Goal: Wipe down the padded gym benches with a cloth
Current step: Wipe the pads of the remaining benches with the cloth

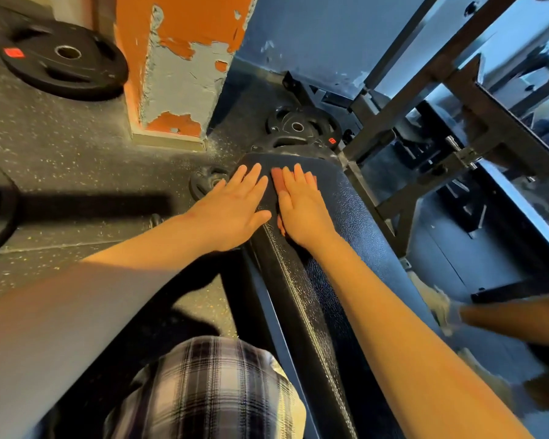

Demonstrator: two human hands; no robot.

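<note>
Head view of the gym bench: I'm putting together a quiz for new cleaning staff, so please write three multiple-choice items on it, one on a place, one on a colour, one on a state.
1. Where is the cloth?
A. On the floor.
B. Draped over a weight plate.
C. Under the right hand on the bench pad.

2. What colour is the peeling paint on the pillar?
A. Green.
B. Orange.
C. Yellow.

3. How do the left hand and the right hand lie?
A. Flat, fingers straight.
B. Both clenched in fists.
C. Both gripping the steel frame.

Answers: 1 C, its reddish edge shows beside the fingers that press it to the pad; 2 B, orange patches sit over pale plaster; 3 A, both lie palm down at the pad's far end with fingers stretched out.
</note>
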